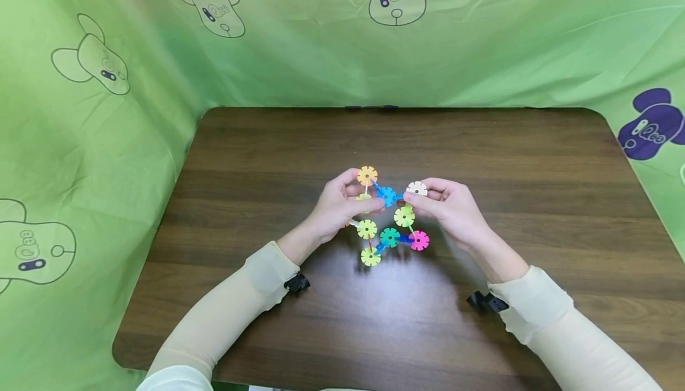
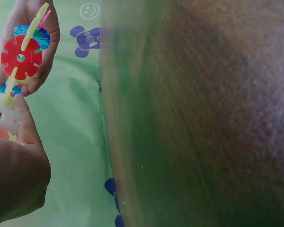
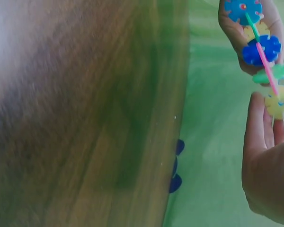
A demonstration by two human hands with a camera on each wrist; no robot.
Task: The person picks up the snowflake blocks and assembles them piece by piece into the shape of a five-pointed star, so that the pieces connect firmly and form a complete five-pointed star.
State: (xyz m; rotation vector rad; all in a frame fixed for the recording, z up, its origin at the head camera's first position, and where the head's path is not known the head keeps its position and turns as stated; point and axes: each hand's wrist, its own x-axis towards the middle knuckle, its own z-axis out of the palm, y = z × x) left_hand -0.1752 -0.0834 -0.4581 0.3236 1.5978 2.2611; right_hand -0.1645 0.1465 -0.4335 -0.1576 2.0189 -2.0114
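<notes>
You hold the multicoloured plastic assembly of toothed snowflake discs joined by thin rods (image 1: 389, 216) above the middle of the dark brown wooden table (image 1: 535, 159), at the centre of the head view. Your left hand (image 1: 338, 207) pinches it from the left, thumb and fingers closed just below the orange disc (image 1: 367, 175); your right hand (image 1: 452, 208) pinches it from the right, fingertips closed beside the white disc (image 1: 416, 188). To handle the blue disc (image 1: 386, 195) between your fingertips well, support both sides evenly and apply force along a rod, not across it, since the slotted joints probably separate under twisting. The assembly's long axis runs from upper centre toward lower centre, orange disc farthest from you, yellow-green disc (image 1: 370, 256) nearest. The green printed cloth (image 1: 107, 141) surrounds the table.
</notes>
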